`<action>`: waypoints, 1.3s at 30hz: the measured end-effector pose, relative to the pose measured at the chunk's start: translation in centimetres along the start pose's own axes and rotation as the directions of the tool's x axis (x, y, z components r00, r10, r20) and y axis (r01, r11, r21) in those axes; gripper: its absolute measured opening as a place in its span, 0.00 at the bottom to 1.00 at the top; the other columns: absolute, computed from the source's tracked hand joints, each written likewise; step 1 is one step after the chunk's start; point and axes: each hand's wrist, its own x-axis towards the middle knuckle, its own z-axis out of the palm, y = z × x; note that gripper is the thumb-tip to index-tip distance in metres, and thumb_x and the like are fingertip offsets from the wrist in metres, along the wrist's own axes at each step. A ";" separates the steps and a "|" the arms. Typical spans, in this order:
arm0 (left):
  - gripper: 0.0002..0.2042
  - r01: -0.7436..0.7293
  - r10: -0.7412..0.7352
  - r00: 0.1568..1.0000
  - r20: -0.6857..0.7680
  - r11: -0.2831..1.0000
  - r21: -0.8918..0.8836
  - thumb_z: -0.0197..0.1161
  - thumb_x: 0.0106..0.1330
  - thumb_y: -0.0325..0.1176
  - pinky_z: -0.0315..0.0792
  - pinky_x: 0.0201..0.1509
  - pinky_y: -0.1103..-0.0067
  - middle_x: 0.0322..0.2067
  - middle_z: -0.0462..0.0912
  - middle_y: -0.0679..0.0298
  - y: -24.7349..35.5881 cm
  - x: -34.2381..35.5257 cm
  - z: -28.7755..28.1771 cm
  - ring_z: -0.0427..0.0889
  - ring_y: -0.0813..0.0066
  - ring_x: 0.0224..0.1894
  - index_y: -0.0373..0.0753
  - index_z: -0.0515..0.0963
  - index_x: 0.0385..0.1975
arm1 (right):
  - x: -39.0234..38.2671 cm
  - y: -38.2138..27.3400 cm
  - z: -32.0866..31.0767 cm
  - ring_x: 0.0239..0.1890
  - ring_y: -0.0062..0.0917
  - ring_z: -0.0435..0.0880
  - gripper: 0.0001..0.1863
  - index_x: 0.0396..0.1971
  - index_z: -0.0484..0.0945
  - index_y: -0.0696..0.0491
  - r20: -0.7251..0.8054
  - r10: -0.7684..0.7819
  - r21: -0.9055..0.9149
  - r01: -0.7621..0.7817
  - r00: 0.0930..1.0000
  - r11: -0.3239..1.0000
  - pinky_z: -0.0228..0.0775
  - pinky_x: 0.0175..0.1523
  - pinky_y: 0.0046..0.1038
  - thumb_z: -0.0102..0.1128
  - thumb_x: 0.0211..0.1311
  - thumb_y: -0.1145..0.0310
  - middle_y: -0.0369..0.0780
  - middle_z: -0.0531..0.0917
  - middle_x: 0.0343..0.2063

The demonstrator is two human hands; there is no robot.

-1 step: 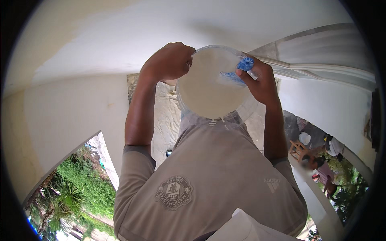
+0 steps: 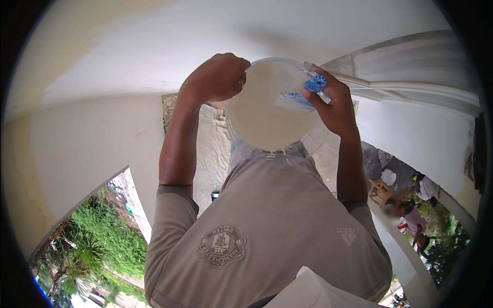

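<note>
Grip of left hand (image 2: 217, 79) curled tight on bucket (image 2: 316, 138) at its upper-left rim, seemingly steadying it; right hand (image 2: 337, 107) grip closed round blue item (image 2: 316, 83) at bucket's right, presumably so neither slips.

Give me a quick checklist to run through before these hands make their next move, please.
1. Left hand at the rim of the bucket: ok, fingers curled there.
2. Right hand on the blue object: ok, thumb against it.
3. Pale contents inside the bucket: ok, surface in plain view.
4. Support beneath the bucket: cannot tell, underside hidden.
5. Other person clear of the bucket: ok, well off to the right.
</note>
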 end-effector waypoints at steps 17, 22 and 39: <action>0.09 0.082 -0.083 0.996 -0.043 0.996 -0.033 0.57 0.65 0.23 0.79 0.49 0.51 0.31 0.87 0.42 1.5 0.5 1.7 0.86 0.38 0.41 0.28 0.84 0.37 | 1.2 -2.2 1.4 0.28 0.37 0.91 0.10 0.43 0.91 0.57 0.107 -0.149 -0.274 0.173 0.983 0.946 0.82 0.38 0.36 0.76 0.69 0.68 0.46 0.92 0.33; 0.09 0.057 -0.067 0.992 -0.111 0.994 -0.088 0.57 0.66 0.25 0.78 0.51 0.51 0.33 0.87 0.41 0.8 0.0 3.3 0.86 0.36 0.44 0.28 0.84 0.38 | 1.7 -1.5 1.9 0.32 0.40 0.92 0.09 0.41 0.91 0.54 0.228 -0.014 -0.387 0.104 0.973 0.916 0.82 0.41 0.41 0.76 0.67 0.66 0.46 0.91 0.31; 0.08 0.118 -0.131 0.987 -0.089 0.984 -0.133 0.59 0.66 0.28 0.76 0.52 0.49 0.35 0.85 0.39 1.2 0.3 6.1 0.84 0.35 0.45 0.28 0.81 0.35 | -0.8 -1.5 2.3 0.35 0.42 0.93 0.09 0.41 0.90 0.56 0.175 -0.053 -0.234 0.094 0.983 0.968 0.83 0.43 0.39 0.76 0.69 0.66 0.47 0.92 0.34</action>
